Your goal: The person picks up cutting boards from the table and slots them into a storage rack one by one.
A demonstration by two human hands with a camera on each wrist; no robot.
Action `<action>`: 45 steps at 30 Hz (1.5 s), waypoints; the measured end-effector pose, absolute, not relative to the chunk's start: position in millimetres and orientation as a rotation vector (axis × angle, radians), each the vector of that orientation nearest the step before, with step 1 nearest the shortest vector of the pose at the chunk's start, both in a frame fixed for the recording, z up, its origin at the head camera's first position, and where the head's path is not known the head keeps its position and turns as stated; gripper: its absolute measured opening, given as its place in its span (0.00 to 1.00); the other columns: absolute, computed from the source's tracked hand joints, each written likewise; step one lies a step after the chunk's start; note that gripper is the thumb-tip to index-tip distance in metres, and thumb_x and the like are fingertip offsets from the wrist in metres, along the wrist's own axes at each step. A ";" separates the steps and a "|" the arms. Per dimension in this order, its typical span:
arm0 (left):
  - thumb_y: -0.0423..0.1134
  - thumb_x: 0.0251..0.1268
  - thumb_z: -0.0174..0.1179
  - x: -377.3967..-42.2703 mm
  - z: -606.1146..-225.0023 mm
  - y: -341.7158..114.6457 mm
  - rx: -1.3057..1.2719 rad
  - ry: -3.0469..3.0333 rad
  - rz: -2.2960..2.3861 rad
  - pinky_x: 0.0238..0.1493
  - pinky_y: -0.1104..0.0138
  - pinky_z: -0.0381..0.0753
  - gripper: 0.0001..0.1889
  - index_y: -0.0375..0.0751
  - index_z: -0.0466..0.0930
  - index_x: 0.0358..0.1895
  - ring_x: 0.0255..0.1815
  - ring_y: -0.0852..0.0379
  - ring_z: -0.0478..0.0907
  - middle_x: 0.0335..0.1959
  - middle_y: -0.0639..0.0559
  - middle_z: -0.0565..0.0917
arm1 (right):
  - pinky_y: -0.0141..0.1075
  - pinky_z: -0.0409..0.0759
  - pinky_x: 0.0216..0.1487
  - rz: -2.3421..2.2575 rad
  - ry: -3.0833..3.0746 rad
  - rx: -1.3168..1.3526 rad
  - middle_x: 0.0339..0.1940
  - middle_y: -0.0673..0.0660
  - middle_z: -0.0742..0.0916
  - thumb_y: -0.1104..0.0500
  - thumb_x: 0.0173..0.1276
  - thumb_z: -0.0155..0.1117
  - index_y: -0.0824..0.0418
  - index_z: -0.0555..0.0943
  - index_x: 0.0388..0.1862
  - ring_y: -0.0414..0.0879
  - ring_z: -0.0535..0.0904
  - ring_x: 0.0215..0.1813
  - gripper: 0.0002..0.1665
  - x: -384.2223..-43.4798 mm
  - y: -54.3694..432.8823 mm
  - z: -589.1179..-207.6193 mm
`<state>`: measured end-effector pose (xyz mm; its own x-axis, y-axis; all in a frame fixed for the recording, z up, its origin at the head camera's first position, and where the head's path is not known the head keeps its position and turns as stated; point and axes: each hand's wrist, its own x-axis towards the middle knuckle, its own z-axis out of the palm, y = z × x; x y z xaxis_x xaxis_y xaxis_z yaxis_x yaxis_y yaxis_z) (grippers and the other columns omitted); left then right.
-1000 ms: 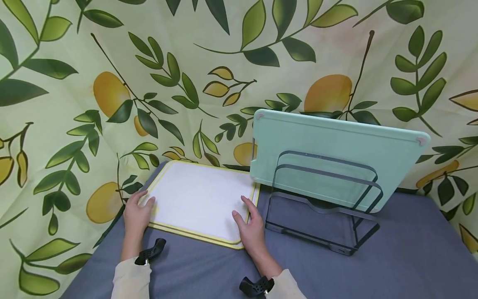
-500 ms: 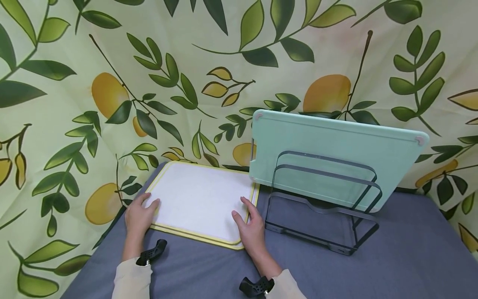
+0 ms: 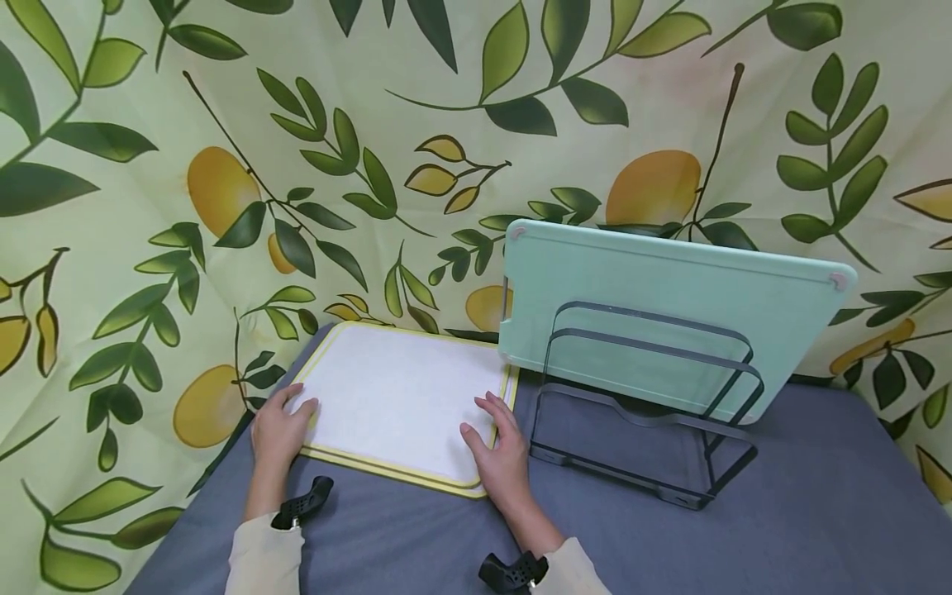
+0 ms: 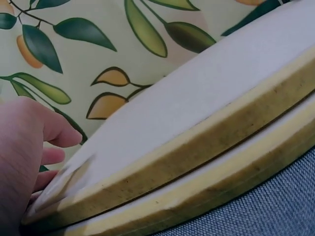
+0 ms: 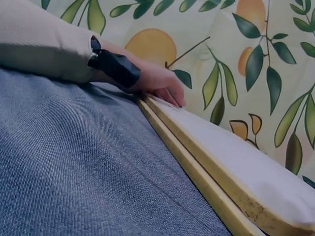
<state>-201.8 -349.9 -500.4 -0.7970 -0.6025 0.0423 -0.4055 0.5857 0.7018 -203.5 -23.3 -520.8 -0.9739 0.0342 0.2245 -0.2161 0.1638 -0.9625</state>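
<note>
Two white cutting boards with yellow rims lie stacked flat; the upper cutting board (image 3: 405,397) nearly covers the lower cutting board (image 3: 476,492), whose rim shows along the front and right. At their left edge rests my left hand (image 3: 277,431), thumb apart from loosely bent fingers; in the left wrist view its fingers (image 4: 51,156) reach along the outer side of the stack. My right hand (image 3: 503,461) is at the right edge near the front corner, fingers lightly bent and thumb spread over the white surface. The right wrist view shows the left hand (image 5: 162,83) at the stack's far end.
Right of the boards stands a dark metal rack (image 3: 647,421) with several wire hoops. A large mint-green cutting board (image 3: 669,306) leans upright in its back part. Grey-blue cloth (image 3: 387,537) covers the table; a leaf-and-fruit patterned curtain (image 3: 357,49) hangs behind.
My left hand has shifted slightly right, closer in over the boards' left edge. The right hand's fingers have moved only a little, and the boards have stayed in place.
</note>
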 end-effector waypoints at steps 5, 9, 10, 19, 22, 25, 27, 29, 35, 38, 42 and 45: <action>0.40 0.65 0.55 -200.3 -494.2 -347.9 0.868 -2.509 -1.098 0.71 0.43 0.62 0.28 0.42 0.74 0.69 0.75 0.33 0.63 0.74 0.33 0.69 | 0.58 0.66 0.74 1.905 -2.267 0.174 0.70 0.56 0.80 0.55 0.68 0.70 0.57 0.83 0.59 0.57 0.71 0.75 0.22 -203.9 -21.7 -521.5; 0.37 0.61 0.53 -199.9 -490.6 -347.0 0.890 -2.488 -1.136 0.68 0.45 0.66 0.29 0.43 0.75 0.69 0.75 0.35 0.64 0.74 0.35 0.70 | 0.58 0.66 0.74 1.911 -2.271 0.173 0.68 0.55 0.82 0.54 0.68 0.70 0.56 0.86 0.54 0.57 0.72 0.74 0.17 -205.0 -20.9 -521.8; 0.36 0.61 0.53 -200.3 -490.2 -346.7 0.897 -2.483 -1.142 0.68 0.45 0.66 0.29 0.43 0.74 0.69 0.75 0.35 0.64 0.74 0.35 0.70 | 0.58 0.66 0.74 1.911 -2.270 0.173 0.67 0.55 0.82 0.54 0.68 0.70 0.56 0.86 0.52 0.56 0.72 0.74 0.16 -205.4 -20.7 -521.9; 0.36 0.61 0.55 -201.8 -491.7 -346.7 0.901 -2.421 -1.151 0.65 0.45 0.63 0.33 0.36 0.67 0.73 0.68 0.34 0.69 0.67 0.33 0.76 | 0.34 0.76 0.62 1.973 -2.257 0.172 0.46 0.52 0.91 0.54 0.66 0.72 0.56 0.90 0.44 0.48 0.84 0.57 0.10 -206.4 -20.2 -521.5; 0.38 0.62 0.56 -200.3 -492.1 -347.7 0.911 -2.427 -1.143 0.65 0.45 0.63 0.33 0.36 0.67 0.73 0.66 0.34 0.70 0.66 0.32 0.76 | 0.33 0.75 0.62 1.982 -2.268 0.161 0.42 0.51 0.91 0.54 0.66 0.73 0.54 0.90 0.41 0.45 0.84 0.53 0.08 -206.5 -20.3 -521.5; 0.39 0.63 0.56 -199.5 -490.8 -348.3 0.911 -2.440 -1.164 0.64 0.45 0.63 0.33 0.37 0.66 0.73 0.66 0.34 0.69 0.65 0.32 0.75 | 0.38 0.71 0.73 1.984 -2.269 0.162 0.38 0.51 0.91 0.54 0.66 0.73 0.54 0.90 0.38 0.45 0.85 0.51 0.06 -207.0 -20.3 -521.3; 0.39 0.64 0.56 -198.9 -489.1 -348.3 0.907 -2.443 -1.189 0.63 0.45 0.64 0.33 0.37 0.66 0.74 0.66 0.34 0.69 0.66 0.32 0.75 | 0.41 0.63 0.80 2.002 -2.258 0.177 0.35 0.52 0.92 0.55 0.66 0.73 0.55 0.90 0.36 0.45 0.86 0.50 0.05 -207.1 -20.1 -521.2; 0.39 0.64 0.55 -198.5 -487.1 -347.8 0.906 -2.441 -1.207 0.61 0.47 0.66 0.32 0.38 0.67 0.74 0.66 0.34 0.70 0.66 0.32 0.75 | 0.42 0.55 0.83 2.020 -2.241 0.206 0.33 0.53 0.92 0.56 0.66 0.73 0.56 0.90 0.34 0.45 0.86 0.47 0.05 -207.1 -19.9 -521.2; 0.38 0.63 0.55 -196.6 -481.5 -346.2 0.933 -2.392 -1.260 0.54 0.56 0.68 0.29 0.39 0.73 0.70 0.66 0.36 0.71 0.66 0.32 0.76 | 0.46 0.49 0.85 2.009 -2.226 0.276 0.31 0.53 0.91 0.56 0.66 0.73 0.55 0.90 0.32 0.41 0.85 0.40 0.05 -205.2 -20.2 -522.0; 0.36 0.63 0.55 -195.9 -479.5 -345.8 0.926 -2.367 -1.289 0.56 0.56 0.69 0.28 0.38 0.74 0.68 0.66 0.37 0.71 0.66 0.32 0.76 | 0.46 0.49 0.85 2.000 -2.231 0.279 0.31 0.53 0.92 0.55 0.66 0.72 0.55 0.90 0.32 0.40 0.85 0.39 0.05 -204.4 -20.2 -521.6; 0.37 0.65 0.58 -194.4 -478.2 -346.5 0.908 -2.374 -1.299 0.65 0.50 0.69 0.28 0.36 0.74 0.69 0.69 0.36 0.71 0.67 0.32 0.76 | 0.47 0.49 0.85 1.992 -2.243 0.279 0.31 0.53 0.92 0.55 0.67 0.72 0.55 0.90 0.33 0.41 0.86 0.39 0.06 -203.6 -20.0 -521.1; 0.42 0.68 0.60 -194.1 -478.0 -347.5 0.902 -2.409 -1.274 0.69 0.47 0.67 0.29 0.36 0.73 0.70 0.71 0.36 0.70 0.69 0.34 0.76 | 0.47 0.55 0.83 1.976 -2.233 0.271 0.35 0.53 0.92 0.55 0.67 0.72 0.56 0.90 0.35 0.44 0.86 0.43 0.06 -203.5 -20.5 -520.9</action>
